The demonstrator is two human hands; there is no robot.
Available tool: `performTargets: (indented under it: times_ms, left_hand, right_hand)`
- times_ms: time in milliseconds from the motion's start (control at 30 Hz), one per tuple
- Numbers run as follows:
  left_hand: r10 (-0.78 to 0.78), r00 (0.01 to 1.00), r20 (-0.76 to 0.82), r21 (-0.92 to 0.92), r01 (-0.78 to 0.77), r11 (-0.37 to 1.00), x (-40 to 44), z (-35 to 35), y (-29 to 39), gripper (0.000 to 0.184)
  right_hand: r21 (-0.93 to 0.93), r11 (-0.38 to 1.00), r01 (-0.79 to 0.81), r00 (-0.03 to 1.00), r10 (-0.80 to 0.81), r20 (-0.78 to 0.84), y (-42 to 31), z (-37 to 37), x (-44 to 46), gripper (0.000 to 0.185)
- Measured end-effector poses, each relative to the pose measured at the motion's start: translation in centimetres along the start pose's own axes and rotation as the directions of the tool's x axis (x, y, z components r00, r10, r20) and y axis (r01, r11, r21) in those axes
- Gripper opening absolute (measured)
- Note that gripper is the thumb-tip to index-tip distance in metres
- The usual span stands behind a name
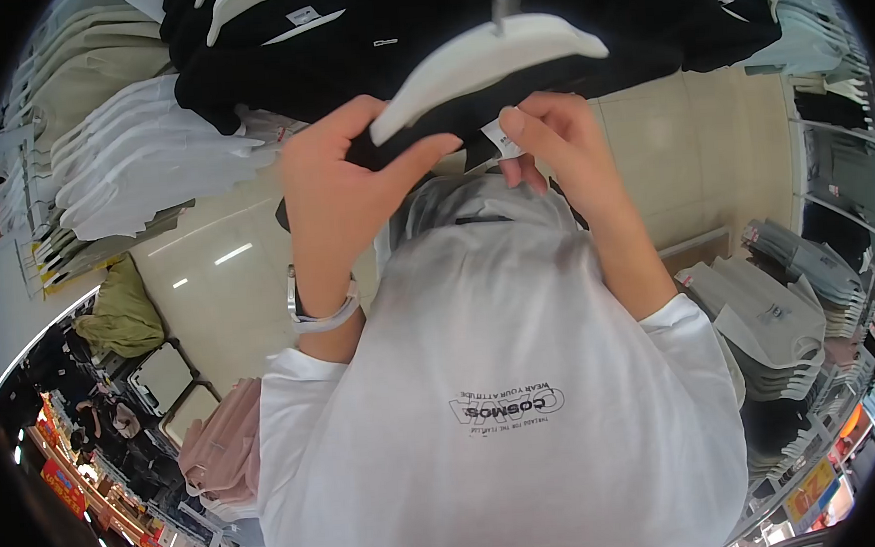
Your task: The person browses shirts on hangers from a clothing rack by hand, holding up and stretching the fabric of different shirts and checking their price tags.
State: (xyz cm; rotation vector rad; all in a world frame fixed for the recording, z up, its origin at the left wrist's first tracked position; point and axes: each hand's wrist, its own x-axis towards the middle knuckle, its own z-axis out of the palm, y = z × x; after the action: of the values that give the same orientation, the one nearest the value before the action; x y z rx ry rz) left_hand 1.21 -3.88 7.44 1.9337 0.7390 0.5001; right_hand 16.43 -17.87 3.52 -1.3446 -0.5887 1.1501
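Note:
A white hanger (485,65) hangs from a metal hook in front of me, with a black garment (438,123) on it. My left hand (337,184), with a watch (321,301) at the wrist, is closed on the garment's edge below the hanger's left end. Its thumb points right, and the fingertips are hidden behind the cloth. Between the thumb and fingers of my right hand (565,145) is a small white label (502,139) at the garment. Print on the label is too small to read.
Black garments (622,11) hang along the rack ahead. White shirts (140,151) hang at the left, grey ones (761,314) at the right. Pink garments (223,452) are at lower left, near an olive cloth (124,313). Tiled floor (214,227) lies below.

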Motion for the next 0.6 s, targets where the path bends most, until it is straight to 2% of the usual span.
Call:
performTargets:
  times_ms: [33, 67, 100, 167, 200, 267, 300, 367, 500, 567, 600]
  left_hand:
    - [0.013, 0.998, 0.060, 0.044, -0.016, 0.999, 0.0, 0.1, 0.1, 0.024]
    - [0.012, 0.998, 0.054, 0.072, -0.016, 0.997, -0.1, 0.6, 0.1, 0.024]
    - [0.012, 0.999, 0.052, 0.072, -0.016, 0.997, -0.1, 0.7, -0.2, 0.024]
    - [-0.086, 0.995, 0.059, 0.159, 0.075, 0.984, 0.1, 0.7, -0.7, 0.023]
    - [-0.085, 0.995, 0.057, 0.159, 0.075, 0.984, 0.3, 0.7, -0.8, 0.023]
    - [-0.182, 0.983, -0.007, 0.038, 0.182, 0.983, 0.7, 0.8, -0.8, 0.021]
    - [-0.181, 0.983, -0.007, 0.039, 0.181, 0.983, 0.8, 1.0, -1.0, 0.021]
    - [-0.053, 0.997, -0.057, 0.099, 0.059, 0.993, 1.0, 1.0, -1.8, 0.021]
    - [-0.076, 0.996, -0.039, 0.082, 0.079, 0.993, 1.0, 0.7, -1.4, 0.021]
    - [-0.032, 0.998, 0.055, 0.095, 0.026, 0.995, 0.8, 0.4, -1.1, 0.020]
    - [-0.033, 0.998, 0.057, 0.094, 0.027, 0.995, 0.6, 0.4, -1.1, 0.020]
  right_hand:
    - [0.049, 0.998, -0.049, 0.998, 0.051, -0.045, 0.1, 0.1, 0.2, 0.033]
    - [0.100, 0.991, -0.093, 0.991, 0.102, -0.088, 0.2, 0.1, 0.1, 0.035]
    - [0.099, 0.991, -0.093, 0.991, 0.102, -0.087, 0.3, 0.3, 0.2, 0.035]
    - [0.174, 0.983, -0.057, 0.982, 0.087, -0.167, 0.7, 1.0, 0.5, 0.037]
    - [0.174, 0.983, -0.056, 0.982, 0.086, -0.166, 0.8, 1.3, 0.5, 0.037]
    - [0.099, 0.995, 0.011, 0.979, 0.009, -0.202, 1.0, 1.8, 0.2, 0.038]
    - [0.099, 0.995, 0.012, 0.979, 0.008, -0.202, 1.1, 1.8, -0.2, 0.038]
    - [0.117, 0.993, 0.011, 0.974, 0.016, -0.227, 1.5, 2.2, -0.6, 0.033]
    - [0.125, 0.992, 0.027, 0.965, 0.007, -0.263, 2.1, 1.8, -0.6, 0.031]
    - [0.196, 0.979, -0.060, 0.978, 0.096, -0.185, 1.7, 1.1, -0.3, 0.028]
    - [0.242, 0.963, -0.120, 0.960, 0.175, -0.218, 0.7, 1.6, -0.1, 0.024]
